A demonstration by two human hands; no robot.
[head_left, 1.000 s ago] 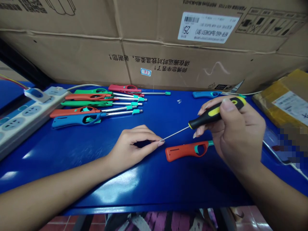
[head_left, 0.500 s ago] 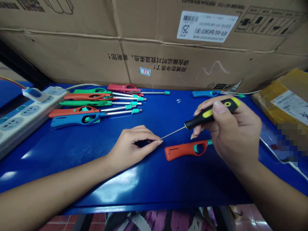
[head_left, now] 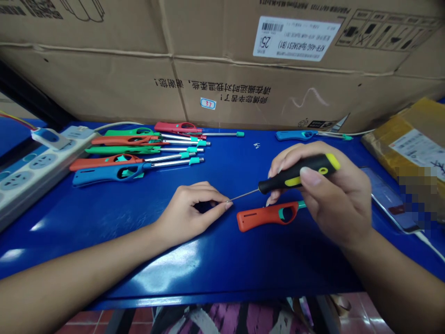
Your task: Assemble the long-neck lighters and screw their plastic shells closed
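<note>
My right hand (head_left: pixel 323 195) is closed around the black-and-yellow handle of a screwdriver (head_left: pixel 295 175), whose thin shaft slants down to the left. Its tip meets the fingertips of my left hand (head_left: pixel 193 211), where thumb and forefinger pinch a tiny shiny screw (head_left: pixel 227 202), mostly hidden by the fingers. Just right of these fingertips, below the screwdriver, an orange lighter (head_left: pixel 257 219) with a long nozzle lies flat on the blue table (head_left: pixel 222 264). My right hand covers part of its nozzle.
Several long-nozzle lighters, including a blue one (head_left: pixel 104 175), lie at the left beside a white power strip (head_left: pixel 45 160). Small screws (head_left: pixel 256 145) rest farther back. Another blue lighter (head_left: pixel 295 135), a phone (head_left: pixel 391 199) and a taped parcel (head_left: pixel 413 139) are at the right. A large carton (head_left: pixel 139 88) stands behind.
My right hand has come lower and slightly left, bringing the screwdriver to a flatter angle. More of the phone shows. The left hand keeps its pinch almost in place.
</note>
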